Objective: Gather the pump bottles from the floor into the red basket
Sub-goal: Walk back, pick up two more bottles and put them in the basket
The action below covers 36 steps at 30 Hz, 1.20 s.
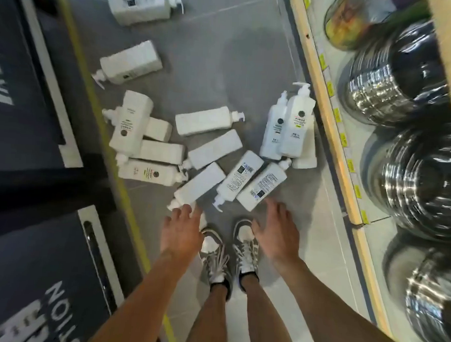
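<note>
Single wide-angle head cam, tilted steeply fwd & down from above the wearer's own legs onto the floor (223, 67), shoes (244, 246) at btm centre, left hand (181, 231) & right hand (276, 235) close in below mid-frame, pump bottles (215, 148) just beyond, shelf (332, 129) bowed along rt edge, dark panels (21, 97) at left.

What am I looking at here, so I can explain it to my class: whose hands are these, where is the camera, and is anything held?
This is one picture from a camera worn on a person's head, looking down. There is no machine. The left hand and right hand are the person's own, both open and holding nothing. They reach towards white pump bottles scattered on the grey floor. The person's shoes show below. On the right is a shelf of steel bowls. The red basket is not in view.
</note>
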### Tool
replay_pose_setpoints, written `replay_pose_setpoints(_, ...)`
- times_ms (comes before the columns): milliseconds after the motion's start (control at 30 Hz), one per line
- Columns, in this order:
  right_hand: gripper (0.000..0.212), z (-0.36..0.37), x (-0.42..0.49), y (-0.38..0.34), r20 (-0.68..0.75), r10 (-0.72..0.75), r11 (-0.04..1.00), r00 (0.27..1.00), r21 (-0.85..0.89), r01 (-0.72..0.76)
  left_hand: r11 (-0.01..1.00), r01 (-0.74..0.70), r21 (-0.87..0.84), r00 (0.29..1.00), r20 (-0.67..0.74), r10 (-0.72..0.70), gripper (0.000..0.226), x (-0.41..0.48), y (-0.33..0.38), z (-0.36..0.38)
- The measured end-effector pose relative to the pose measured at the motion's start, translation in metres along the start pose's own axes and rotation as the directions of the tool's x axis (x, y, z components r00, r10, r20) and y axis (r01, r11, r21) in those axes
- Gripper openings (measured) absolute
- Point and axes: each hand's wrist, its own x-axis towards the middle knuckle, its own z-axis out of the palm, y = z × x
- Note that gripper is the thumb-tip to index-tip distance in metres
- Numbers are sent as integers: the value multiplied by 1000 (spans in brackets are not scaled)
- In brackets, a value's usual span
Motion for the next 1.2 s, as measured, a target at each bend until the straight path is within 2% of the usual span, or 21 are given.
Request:
replay_pose_setpoints(133, 65, 54, 83, 20, -77, 186, 969, 980, 179, -170, 999, 51, -13, 998, -38, -52, 64, 88, -1, 62)
replay_pose_setpoints(233, 62, 88, 143, 32, -60, 423, 837, 904, 410, -364, 998, 49, -31, 995, -85, -52, 70, 142, -1, 99)
replay_pose_setpoints(267, 58, 94, 161, 34, -22, 499, 752, 866, 508, -420, 997, 57, -55, 993, -104, -63, 74, 159, 0, 107)
replay_pose_setpoints(333, 51, 108, 198, 38, 122, 643, 483, 756, 701, -524, 985, 91, -146, 981, -155, -113, 82, 189, -2, 119)
replay_pose_setpoints(400, 48, 124, 229, 40, 299, 682, 221, 668, 786, -578, 963, 116, -243, 965, -204, -167, 89, 214, -5, 130)
replay_pose_setpoints(467, 60, 145, 249, 39, 352, 681, 123, 643, 809, -574, 955, 123, -269, 962, -205, -181, 94, 233, -9, 140)
replay_pose_setpoints(567, 96, 175, 264, 41, 336, 720, 144, 607, 784, -604, 968, 110, -227, 963, -218, -160, 97, 250, -13, 154)
replay_pose_setpoints(667, 103, 180, 259, 45, 278, 740, 205, 613, 775, -598, 979, 93, -184, 975, -181, -126, 96, 255, -16, 151)
replay_pose_setpoints(767, 92, 160, 238, 47, 277, 733, 204, 621, 782, -589, 973, 56, -223, 983, -156, -92, 91, 240, -16, 129)
replay_pose_setpoints(900, 78, 111, 186, 39, 299, 727, 182, 618, 784, -593, 949, 123, -290, 975, -145, -171, 98, 189, -9, 86)
replay_pose_setpoints(967, 74, 75, 146, 24, 281, 725, 197, 628, 790, -581, 940, 119, -318, 975, -144, -172, 98, 149, -2, 47)
replay_pose_setpoints(1067, 68, 16, 79, -4, 283, 701, 193, 654, 809, -556, 929, 127, -346, 977, -118, -178, 86, 83, 6, -24)
replay_pose_setpoints(1200, 51, -74, -12, -51, 266, 648, 193, 714, 849, -491, 900, 154, -409, 964, -139, -228, 76, -16, 10, -120)
